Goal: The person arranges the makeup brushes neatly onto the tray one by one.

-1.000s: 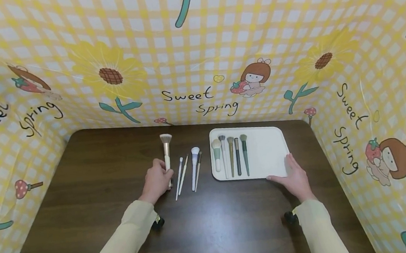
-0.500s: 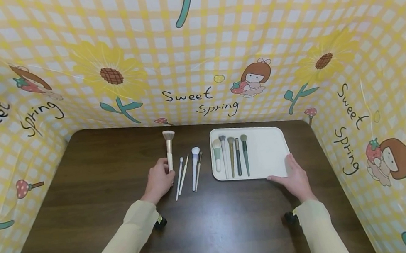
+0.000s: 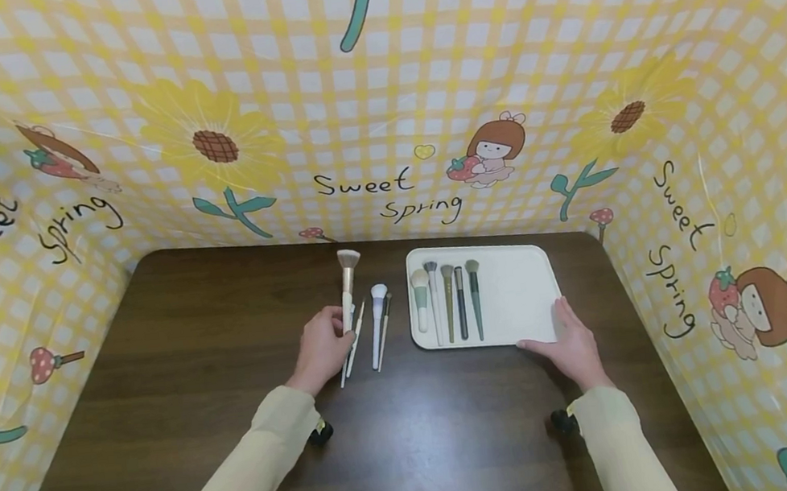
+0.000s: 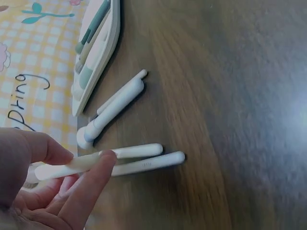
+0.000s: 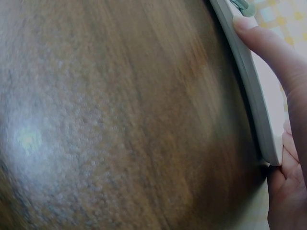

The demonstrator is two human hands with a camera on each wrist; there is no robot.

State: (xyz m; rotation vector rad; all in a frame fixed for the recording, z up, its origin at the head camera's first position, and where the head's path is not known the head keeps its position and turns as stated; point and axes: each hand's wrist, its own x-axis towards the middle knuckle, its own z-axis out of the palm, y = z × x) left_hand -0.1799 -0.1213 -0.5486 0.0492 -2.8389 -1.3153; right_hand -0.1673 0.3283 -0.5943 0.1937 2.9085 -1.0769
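My left hand (image 3: 320, 351) pinches the handle of a makeup brush (image 3: 347, 291) with a broad bristle head and a gold collar. That brush stands bristles up over two slim brushes, partly covering them; one pale slim brush (image 3: 359, 326) shows beside it. Just right of these lie a thicker white brush (image 3: 377, 320) and a thin dark-headed brush (image 3: 385, 323). On the right, the white tray (image 3: 515, 292) bears a row of several makeup brushes along its left part. My right hand (image 3: 574, 346) grips the tray's near right corner, thumb on the near rim, fingers along the right side.
The dark wooden table (image 3: 417, 453) carries everything. A yellow checked cloth (image 3: 364, 119) with printed flowers and figures hangs around its back and sides. The tray's raised rim (image 5: 249, 91) borders the table surface.
My left hand has moved to the right with the brush, from beside the loose slim brushes to above them. My right hand and the tray have stayed in place.
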